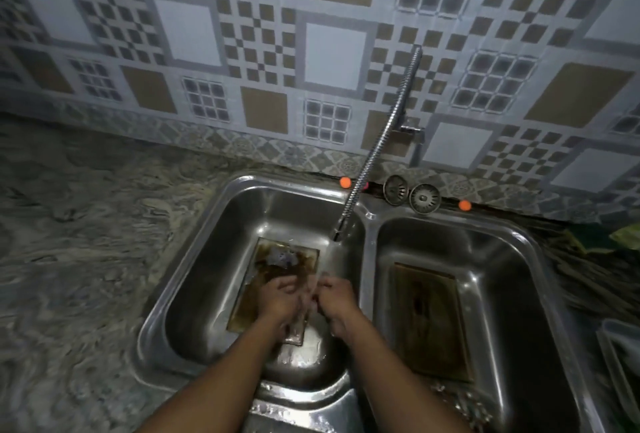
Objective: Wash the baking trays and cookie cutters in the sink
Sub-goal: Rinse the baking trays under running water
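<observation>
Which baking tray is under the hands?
The tray in the left basin: the left hand, the right hand and water from the tap are over it. The other tray, in the right basin, lies untouched.

No readable text, label or number anywhere.

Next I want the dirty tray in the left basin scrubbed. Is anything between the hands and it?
Nothing visible does. The left hand and right hand meet under the water right above the tray; a grey object lies on its far end only.
</observation>
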Demonstrator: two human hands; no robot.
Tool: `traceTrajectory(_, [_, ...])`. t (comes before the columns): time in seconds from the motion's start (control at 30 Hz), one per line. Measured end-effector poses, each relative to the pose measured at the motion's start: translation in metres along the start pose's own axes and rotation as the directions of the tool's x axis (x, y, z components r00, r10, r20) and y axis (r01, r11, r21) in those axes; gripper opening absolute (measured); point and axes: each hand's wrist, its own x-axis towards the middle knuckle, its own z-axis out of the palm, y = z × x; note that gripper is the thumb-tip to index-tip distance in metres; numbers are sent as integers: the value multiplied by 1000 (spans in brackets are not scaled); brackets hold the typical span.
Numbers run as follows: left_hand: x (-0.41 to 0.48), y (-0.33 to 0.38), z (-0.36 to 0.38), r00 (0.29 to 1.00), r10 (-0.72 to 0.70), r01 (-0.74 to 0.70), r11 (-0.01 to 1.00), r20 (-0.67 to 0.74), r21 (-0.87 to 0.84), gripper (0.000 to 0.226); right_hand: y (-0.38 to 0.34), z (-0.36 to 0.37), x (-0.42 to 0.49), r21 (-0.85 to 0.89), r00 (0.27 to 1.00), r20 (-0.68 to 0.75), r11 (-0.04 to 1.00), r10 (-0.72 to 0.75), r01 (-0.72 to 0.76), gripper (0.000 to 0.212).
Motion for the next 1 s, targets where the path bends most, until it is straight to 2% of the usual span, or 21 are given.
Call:
traceTrajectory(0.1, [10, -8, -27, 998, -66, 65, 997, -20, -44, 16, 9, 28, 8, 67, 997, -9, 995, 75, -74, 5])
traceTrajectory(0.13, [16, -12, -35, 997, -72, 72, 997, -33, -11, 10, 13, 36, 13, 71, 996, -44, 995, 74, -71, 10])
traceTrajectory(0.23, [33, -22, -58, 996, 5, 16, 973, -91, 230, 11, 33, 51, 33, -68, 970, -220, 990, 108, -126, 59])
traceTrajectory(0.27, [40, -25, -68, 994, 46, -8, 936, -100, 351, 10, 40, 54, 40, -153, 961, -255, 977, 109, -151, 72])
traceTrajectory(0.3, [45, -26, -77, 991, 97, -43, 888, -95, 457, 12, 48, 56, 47, -262, 958, -265, 948, 111, -182, 76])
traceTrajectory(0.33, [53, -29, -87, 987, 140, -77, 835, -75, 544, 18, 52, 56, 49, -366, 959, -260, 908, 110, -204, 67])
traceTrajectory(0.4, [63, -31, -103, 989, 143, -99, 798, -27, 595, 16, 55, 59, 44, -496, 969, -241, 851, 56, -172, 33])
traceTrajectory(0.47, [73, -36, -112, 995, 100, -80, 826, -6, 558, 9, 63, 60, 42, -440, 965, -261, 886, 30, -146, 11])
traceTrajectory(0.53, [85, -40, -117, 996, 86, -67, 833, -8, 549, 9, 69, 60, 48, -383, 957, -289, 915, 13, -128, 12])
traceTrajectory(0.7, [113, -46, -123, 998, 31, 11, 807, -61, 591, 23, 84, 67, 70, -469, 955, -297, 868, 19, -163, 17])
traceTrajectory(0.83, [114, -53, -122, 996, 12, 46, 772, -88, 634, 33, 104, 78, 62, -490, 929, -328, 872, -169, -14, 4])
traceTrajectory(1.0, [108, -48, -123, 993, 22, 63, 743, -119, 667, 35, 85, 84, 55, -538, 875, -375, 840, -306, 64, 16])
